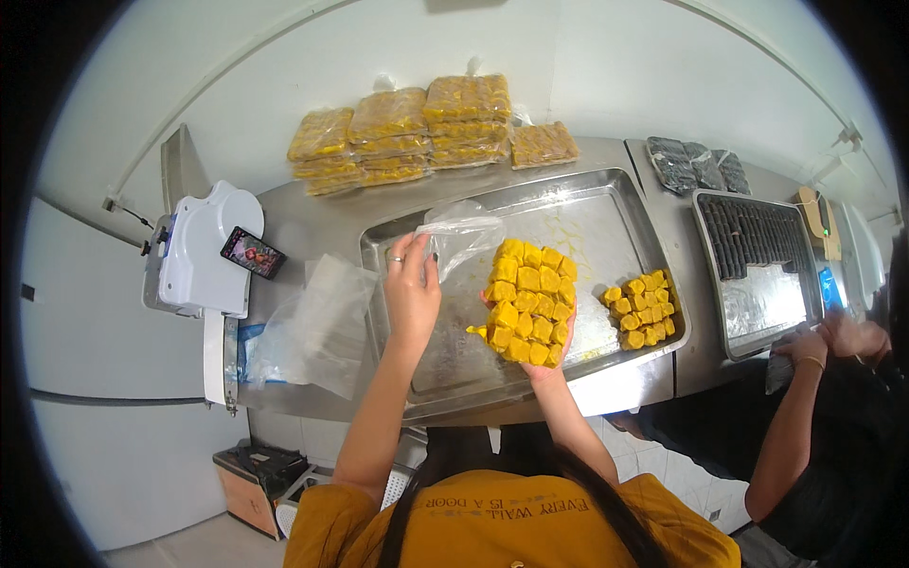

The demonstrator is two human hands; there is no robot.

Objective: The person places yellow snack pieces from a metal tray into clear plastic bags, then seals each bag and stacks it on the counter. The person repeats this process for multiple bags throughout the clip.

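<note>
My right hand [548, 372] is under a slab of yellow cubes [528, 305], holding it up over a large metal tray [417, 402]. Most of its fingers are hidden by the cubes. A small yellow tail sticks out from the slab's left side. My left hand [414, 293], a ring on one finger, pinches the edge of a clear plastic bag [461, 235] above the tray's left part. The bag lies slack toward the slab, apart from it. Another group of yellow cubes [641, 310] rests at the tray's right side.
Stacked bagged yellow slabs [389, 118] stand by the wall. Loose clear bags [327, 322] lie left of the tray, near a white machine [210, 251] with a phone [253, 253]. Rightward are a tray of dark pieces [772, 308], dark packs [698, 166] and a co-worker's hands [833, 336].
</note>
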